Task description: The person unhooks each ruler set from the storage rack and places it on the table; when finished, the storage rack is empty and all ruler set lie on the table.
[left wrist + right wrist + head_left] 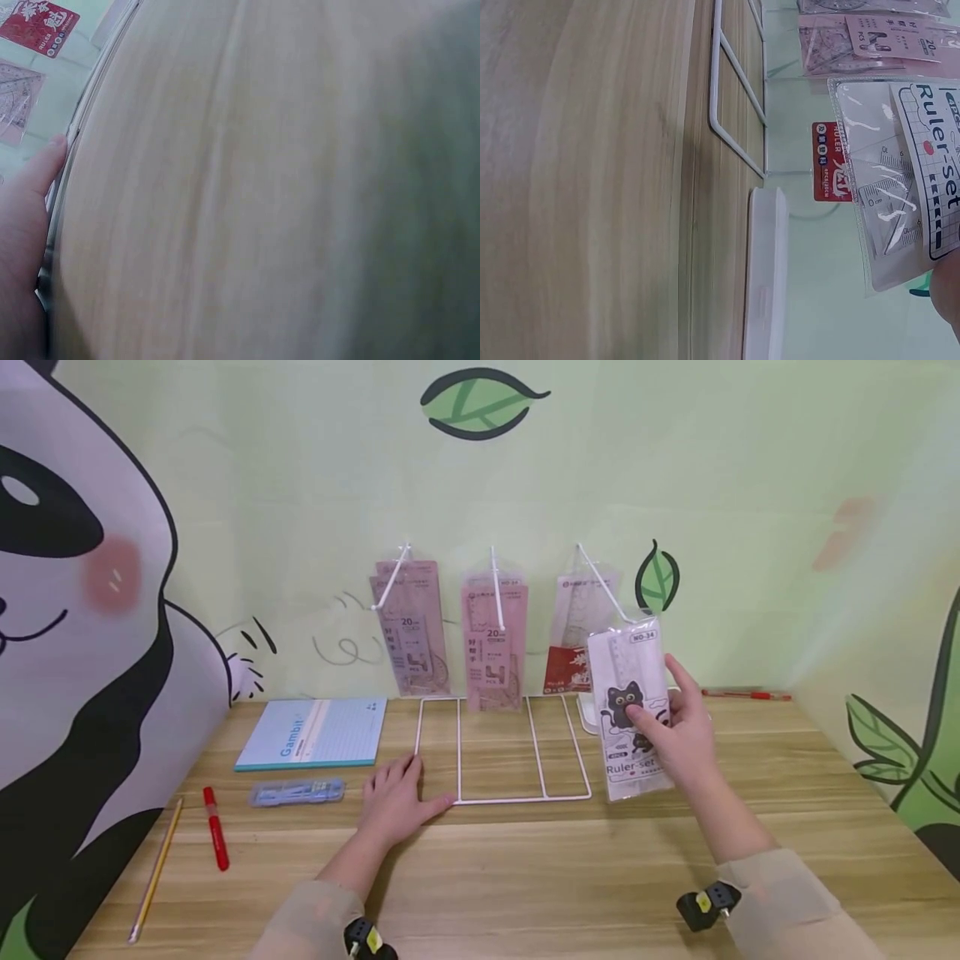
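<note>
My right hand (684,739) pinches a clear ruler-set packet (626,752) with black cats on its white card, thumb in front. The packet's top edge is at the tip of the right-hand hook (602,581) of a white wire rack (498,799); whether the hook passes through it I cannot tell. In the right wrist view, clear rulers show inside the packet (889,195). My left hand (393,797) rests on the table at the rack base's left front corner, its thumb (46,166) touching the wire. Pink ruler packets hang from the left (412,635) and middle (495,647) hooks.
Behind the held packet hangs another with a red label (564,670). A white case (765,277) lies by the rack's right side. On the left lie a blue notebook (311,733), a blue pen case (296,792), a red marker (216,828) and a pencil (156,870). A red pen (750,695) lies far right.
</note>
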`<state>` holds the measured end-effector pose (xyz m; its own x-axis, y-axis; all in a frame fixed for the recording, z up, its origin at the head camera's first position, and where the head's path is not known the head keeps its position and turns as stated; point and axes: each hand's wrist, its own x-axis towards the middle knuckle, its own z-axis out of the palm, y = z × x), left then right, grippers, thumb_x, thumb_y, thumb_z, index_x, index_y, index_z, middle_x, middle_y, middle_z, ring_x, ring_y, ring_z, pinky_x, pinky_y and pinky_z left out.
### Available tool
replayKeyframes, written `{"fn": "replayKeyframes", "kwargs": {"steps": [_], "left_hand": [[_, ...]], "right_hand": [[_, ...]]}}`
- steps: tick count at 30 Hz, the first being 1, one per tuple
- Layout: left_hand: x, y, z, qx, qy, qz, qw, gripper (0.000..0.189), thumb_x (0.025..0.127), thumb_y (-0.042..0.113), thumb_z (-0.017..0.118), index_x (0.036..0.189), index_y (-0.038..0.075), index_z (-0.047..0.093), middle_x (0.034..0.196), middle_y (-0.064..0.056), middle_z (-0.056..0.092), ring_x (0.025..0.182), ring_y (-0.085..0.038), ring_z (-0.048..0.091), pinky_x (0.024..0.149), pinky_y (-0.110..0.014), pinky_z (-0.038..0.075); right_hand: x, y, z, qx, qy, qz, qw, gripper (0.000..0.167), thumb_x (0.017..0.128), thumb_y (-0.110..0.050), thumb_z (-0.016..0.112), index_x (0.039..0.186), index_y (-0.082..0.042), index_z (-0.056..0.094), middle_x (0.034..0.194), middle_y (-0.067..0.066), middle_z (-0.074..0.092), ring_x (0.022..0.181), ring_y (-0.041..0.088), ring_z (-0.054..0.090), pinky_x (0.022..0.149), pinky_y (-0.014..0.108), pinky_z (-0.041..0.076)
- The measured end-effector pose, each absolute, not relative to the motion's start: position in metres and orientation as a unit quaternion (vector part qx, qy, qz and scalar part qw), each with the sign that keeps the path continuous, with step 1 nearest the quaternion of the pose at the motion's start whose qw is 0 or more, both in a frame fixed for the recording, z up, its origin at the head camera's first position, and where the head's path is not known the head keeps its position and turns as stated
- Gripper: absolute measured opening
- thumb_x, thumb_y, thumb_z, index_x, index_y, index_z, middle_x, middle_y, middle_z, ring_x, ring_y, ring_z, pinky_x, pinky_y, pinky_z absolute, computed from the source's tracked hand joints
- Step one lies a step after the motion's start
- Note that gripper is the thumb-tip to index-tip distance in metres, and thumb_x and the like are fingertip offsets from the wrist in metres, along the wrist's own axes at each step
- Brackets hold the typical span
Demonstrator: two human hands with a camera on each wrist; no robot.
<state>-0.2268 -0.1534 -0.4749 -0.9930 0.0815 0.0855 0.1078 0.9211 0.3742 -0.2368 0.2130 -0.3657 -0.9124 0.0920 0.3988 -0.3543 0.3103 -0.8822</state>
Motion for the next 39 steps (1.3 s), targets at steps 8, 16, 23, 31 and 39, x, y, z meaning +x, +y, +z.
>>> {"fn": "replayKeyframes", "kwargs": {"steps": [8,16,23,31,39], "left_hand": [[-0.227,-0.153,-0.475,-0.051,-0.98,-0.187,0.036,0.094,0.078,0.069,0.057,0.142,0.004,0.038,0.146,-0.017,0.033,0.131,-0.039,0.028,0.104,-0.058,0.017],[-0.227,-0.152,-0.475,-0.051,-0.979,-0.192,0.038,0.093,0.078,0.068,0.057,0.142,0.003,0.038,0.146,-0.017,0.033,0.131,-0.039,0.028,0.104,-0.059,0.017],[-0.227,-0.152,-0.475,-0.054,-0.978,-0.195,0.043,0.092,0.078,0.066,0.058,0.141,0.002,0.039,0.146,-0.018,0.034,0.13,-0.039,0.029,0.104,-0.059,0.017],[-0.223,-0.155,-0.479,-0.048,-0.98,-0.189,0.039,0.092,0.078,0.067,0.058,0.142,0.004,0.04,0.145,-0.017,0.035,0.13,-0.039,0.029,0.103,-0.059,0.017],[-0.226,-0.152,-0.477,-0.052,-0.979,-0.193,0.044,0.093,0.077,0.068,0.057,0.142,0.003,0.039,0.145,-0.018,0.035,0.13,-0.039,0.029,0.104,-0.059,0.017]], "right_hand": [[-0.23,0.215,-0.362,0.1,-0.787,0.581,0.183,0.08,0.086,-0.006,0.065,0.15,-0.02,0.02,0.092,0.001,0.058,0.069,0.007,0.062,0.059,0.028,0.055],[-0.22,0.224,-0.354,0.112,-0.8,0.56,0.184,0.079,0.087,-0.004,0.064,0.15,-0.023,0.021,0.097,0.005,0.056,0.07,0.006,0.061,0.058,0.028,0.054],[-0.215,0.231,-0.349,0.115,-0.809,0.543,0.196,0.079,0.086,-0.003,0.065,0.15,-0.024,0.023,0.096,-0.002,0.056,0.07,0.005,0.061,0.057,0.026,0.054],[-0.211,0.232,-0.348,0.114,-0.823,0.522,0.191,0.079,0.086,-0.007,0.067,0.15,-0.021,0.022,0.098,0.009,0.057,0.068,0.007,0.061,0.056,0.027,0.054],[-0.211,0.238,-0.337,0.126,-0.816,0.525,0.205,0.08,0.085,-0.004,0.067,0.15,-0.022,0.023,0.093,-0.008,0.057,0.069,0.006,0.061,0.056,0.027,0.054]]}}
